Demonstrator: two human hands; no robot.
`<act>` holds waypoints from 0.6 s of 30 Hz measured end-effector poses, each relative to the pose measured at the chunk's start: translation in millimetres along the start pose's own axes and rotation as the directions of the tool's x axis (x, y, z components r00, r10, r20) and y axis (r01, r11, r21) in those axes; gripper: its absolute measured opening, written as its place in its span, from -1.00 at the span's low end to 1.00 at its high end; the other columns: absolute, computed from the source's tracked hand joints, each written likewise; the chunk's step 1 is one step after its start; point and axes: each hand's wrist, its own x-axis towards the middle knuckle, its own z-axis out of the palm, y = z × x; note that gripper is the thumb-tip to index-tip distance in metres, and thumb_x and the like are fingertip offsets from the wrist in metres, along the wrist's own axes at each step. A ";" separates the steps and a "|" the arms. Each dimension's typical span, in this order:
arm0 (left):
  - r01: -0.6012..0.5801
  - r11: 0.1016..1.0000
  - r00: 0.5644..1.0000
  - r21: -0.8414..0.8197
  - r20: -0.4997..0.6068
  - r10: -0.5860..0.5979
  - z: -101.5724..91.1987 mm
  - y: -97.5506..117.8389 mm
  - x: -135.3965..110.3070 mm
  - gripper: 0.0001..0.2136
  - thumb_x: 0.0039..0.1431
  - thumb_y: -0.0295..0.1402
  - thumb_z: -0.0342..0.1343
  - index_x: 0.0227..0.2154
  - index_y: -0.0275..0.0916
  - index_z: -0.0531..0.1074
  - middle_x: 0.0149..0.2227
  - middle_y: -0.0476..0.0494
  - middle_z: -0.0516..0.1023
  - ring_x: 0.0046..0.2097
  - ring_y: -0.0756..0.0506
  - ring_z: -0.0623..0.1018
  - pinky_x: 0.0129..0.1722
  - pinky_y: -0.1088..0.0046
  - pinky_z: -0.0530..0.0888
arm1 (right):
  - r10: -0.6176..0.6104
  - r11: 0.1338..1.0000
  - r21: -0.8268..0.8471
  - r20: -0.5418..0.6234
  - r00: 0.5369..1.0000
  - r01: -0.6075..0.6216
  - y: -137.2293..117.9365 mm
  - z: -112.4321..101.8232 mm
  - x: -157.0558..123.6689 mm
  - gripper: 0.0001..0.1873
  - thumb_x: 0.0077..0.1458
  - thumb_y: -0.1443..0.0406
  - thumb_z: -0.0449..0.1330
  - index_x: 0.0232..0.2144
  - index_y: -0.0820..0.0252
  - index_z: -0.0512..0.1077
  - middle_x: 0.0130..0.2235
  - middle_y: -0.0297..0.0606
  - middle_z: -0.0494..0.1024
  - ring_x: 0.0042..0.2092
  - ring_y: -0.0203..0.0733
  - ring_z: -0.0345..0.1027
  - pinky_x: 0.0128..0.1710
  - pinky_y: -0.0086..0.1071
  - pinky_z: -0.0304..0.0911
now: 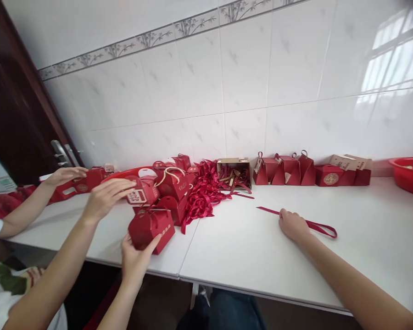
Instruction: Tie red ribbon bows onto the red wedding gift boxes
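My left hand [135, 258] grips the near bottom corner of a red gift box [151, 228] that stands at the white table's front edge, thumb up against its side. My right hand [292, 224] rests further right on the table, fingers curled down on a thin red ribbon [316, 225] that lies flat and runs out on both sides of the hand. Behind the held box is a pile of several more red gift boxes [172, 185] with gold print and cord handles.
A co-worker's two hands [105, 198] reach in from the left over the box pile. A heap of red ribbons [201, 197], a small cardboard box [234, 172], folded red boxes [289, 170] and a red basin [409, 174] line the tiled wall.
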 end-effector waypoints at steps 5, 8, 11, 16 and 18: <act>0.003 0.966 0.998 -0.260 0.060 0.013 9.2 15.3 -40.3 -0.19 -0.29 -0.18 0.39 0.08 -0.18 0.18 0.00 -0.25 0.43 0.02 -0.30 0.50 0.06 0.02 0.44 | 0.236 0.971 -0.010 -0.154 0.960 -0.240 48.4 -4.0 20.0 -0.58 0.22 0.25 -0.12 -0.02 0.38 0.33 0.04 0.21 0.34 0.10 0.27 0.19 -0.01 0.02 0.07; 0.014 0.953 0.958 -0.304 0.278 0.075 50.5 31.0 -62.4 -0.22 -0.28 -0.16 0.37 0.05 -0.16 0.17 0.02 -0.24 0.42 0.00 -0.29 0.51 0.02 0.05 0.48 | 0.337 0.941 0.024 -0.176 0.925 -0.339 71.2 -5.0 25.1 -0.45 0.25 0.11 -0.17 0.04 0.36 0.34 0.09 0.23 0.30 0.15 0.30 0.14 0.03 0.06 0.03; 0.051 0.970 0.825 -0.239 0.557 0.094 118.4 55.9 -74.6 -0.28 -0.25 -0.19 0.37 -0.02 -0.12 0.11 -0.01 -0.22 0.46 -0.03 -0.25 0.55 -0.03 0.13 0.53 | 0.331 0.944 0.055 -0.182 0.926 -0.326 79.4 -1.7 28.3 -0.44 0.22 0.05 -0.12 0.03 0.31 0.38 0.12 0.18 0.29 0.18 0.26 0.11 0.08 0.04 0.00; -0.025 0.965 0.757 -0.261 0.625 0.189 217.6 111.3 -91.5 -0.25 -0.31 -0.23 0.42 0.03 0.04 0.23 0.08 -0.07 0.47 0.13 -0.22 0.46 0.05 0.25 0.49 | 0.362 0.927 0.177 -0.195 0.912 -0.330 85.9 -3.4 34.0 -0.48 0.21 0.05 -0.13 -0.02 0.18 0.45 0.14 0.03 0.33 0.18 0.17 0.12 0.10 0.01 0.00; -0.093 0.980 0.713 -0.176 0.675 0.189 227.0 126.1 -100.9 -0.16 -0.38 -0.21 0.46 0.08 0.01 0.28 0.10 -0.13 0.46 0.18 -0.27 0.40 0.05 0.20 0.48 | 0.368 0.918 0.229 -0.197 0.909 -0.323 89.4 -6.7 36.0 -0.49 0.21 0.07 -0.15 -0.10 0.20 0.47 0.10 0.00 0.39 0.15 0.14 0.16 0.10 -0.01 0.02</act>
